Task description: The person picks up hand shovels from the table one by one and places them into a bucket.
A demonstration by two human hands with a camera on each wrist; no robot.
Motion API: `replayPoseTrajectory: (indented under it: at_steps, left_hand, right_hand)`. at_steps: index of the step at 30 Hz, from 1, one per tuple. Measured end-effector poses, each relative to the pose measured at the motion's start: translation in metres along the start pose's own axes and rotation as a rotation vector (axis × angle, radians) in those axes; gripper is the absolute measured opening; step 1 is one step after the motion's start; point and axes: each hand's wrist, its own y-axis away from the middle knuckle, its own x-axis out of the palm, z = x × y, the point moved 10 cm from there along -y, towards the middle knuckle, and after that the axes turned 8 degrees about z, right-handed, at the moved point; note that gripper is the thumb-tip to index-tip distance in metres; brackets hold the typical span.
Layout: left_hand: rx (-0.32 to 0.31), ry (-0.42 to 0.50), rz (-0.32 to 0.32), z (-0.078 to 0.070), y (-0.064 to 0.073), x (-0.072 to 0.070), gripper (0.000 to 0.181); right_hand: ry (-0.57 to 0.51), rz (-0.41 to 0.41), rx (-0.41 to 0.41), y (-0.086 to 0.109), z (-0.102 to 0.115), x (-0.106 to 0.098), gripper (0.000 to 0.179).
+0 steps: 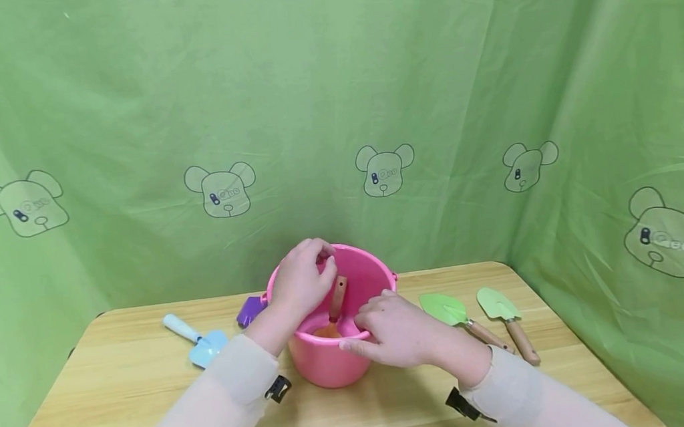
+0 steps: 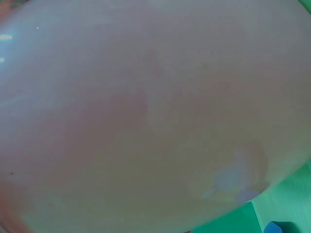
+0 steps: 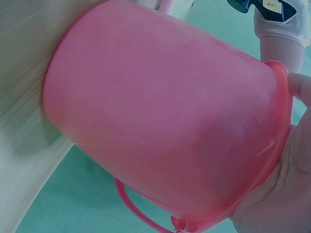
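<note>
Gripping a pink bucket (image 1: 330,365) by its near-right rim with the right hand (image 1: 402,329).
Stands upright on the wooden desk (image 1: 388,414), with the right thumb outside the rim and the other fingers hooked over into the inside. With the left hand (image 1: 301,278), reaches across the rim on the left side, fingers bent; cannot tell whether grasping anything there. Inside the bucket, leaning against the wall, a wooden-handled tool (image 1: 338,299) with an orange-yellow head. Just beside the bucket on the left, a partly hidden purple piece (image 1: 250,312); farther left, a light blue shovel (image 1: 209,346). On the right, lying side by side, a bright green trowel (image 1: 444,308) and a paler green trowel (image 1: 497,303). Behind, a green curtain (image 1: 296,96) with animal-face outlines.
</note>
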Motion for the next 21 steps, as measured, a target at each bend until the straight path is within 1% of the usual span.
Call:
replayPoseTrajectory:
  at_steps: [6, 12, 17, 21]
  left_hand:
    - [0.024, 0.001, -0.066, 0.000, 0.006, -0.010, 0.018]
    - [0.059, 0.001, -0.113, 0.004, 0.015, -0.022, 0.019]
    - [0.077, -0.009, -0.156, 0.012, 0.019, -0.034, 0.016]
    - [0.051, -0.003, -0.174, 0.025, 0.022, -0.044, 0.016]
  right_hand:
    - [0.012, -0.010, 0.000, 0.000, 0.000, -0.001, 0.049]
    - [0.013, -0.010, -0.001, 0.000, 0.000, -0.001, 0.050]
    - [0.024, -0.006, 0.005, 0.000, -0.001, -0.001, 0.050]
    - [0.018, 0.004, 0.008, 0.000, -0.001, 0.001, 0.050]
